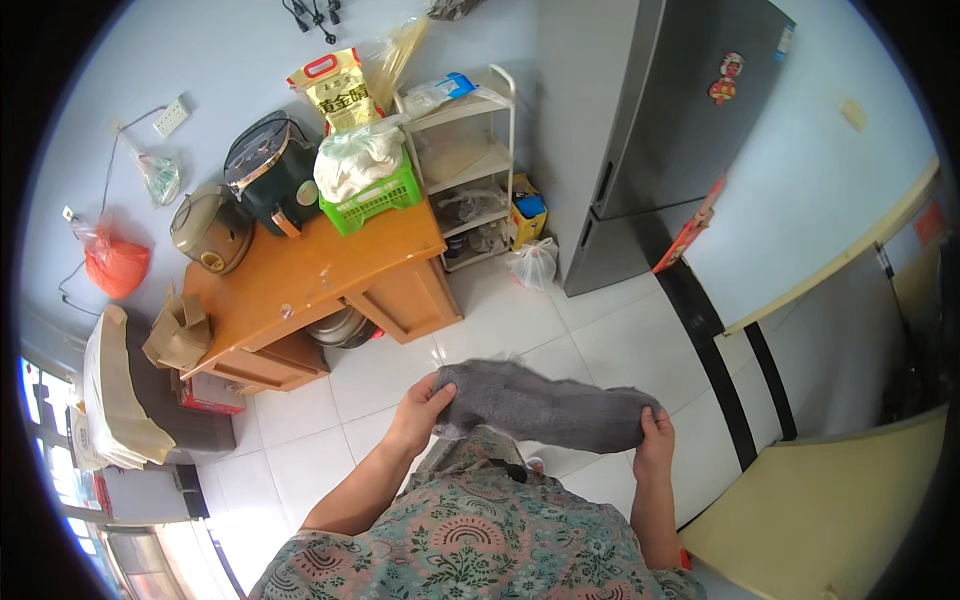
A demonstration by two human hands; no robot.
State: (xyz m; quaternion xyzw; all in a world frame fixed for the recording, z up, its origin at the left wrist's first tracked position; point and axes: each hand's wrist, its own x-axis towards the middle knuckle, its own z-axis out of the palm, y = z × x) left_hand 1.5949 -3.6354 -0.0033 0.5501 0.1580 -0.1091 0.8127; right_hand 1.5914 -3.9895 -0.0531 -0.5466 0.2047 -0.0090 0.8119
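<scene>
A dark grey, fuzzy piece of cloth is stretched sideways in front of my body, above the tiled floor. My left hand pinches its left end, thumb on top. At the other end, my right hand grips the corner between thumb and fingers. The cloth sags slightly between the two hands, and its upper edge looks frayed. Whether it is folded or a single layer, I cannot tell.
An orange wooden cabinet at the left carries a rice cooker, a dark air fryer and a green basket. Beyond it stand a white shelf rack and a grey refrigerator. A yellowish door is at the lower right.
</scene>
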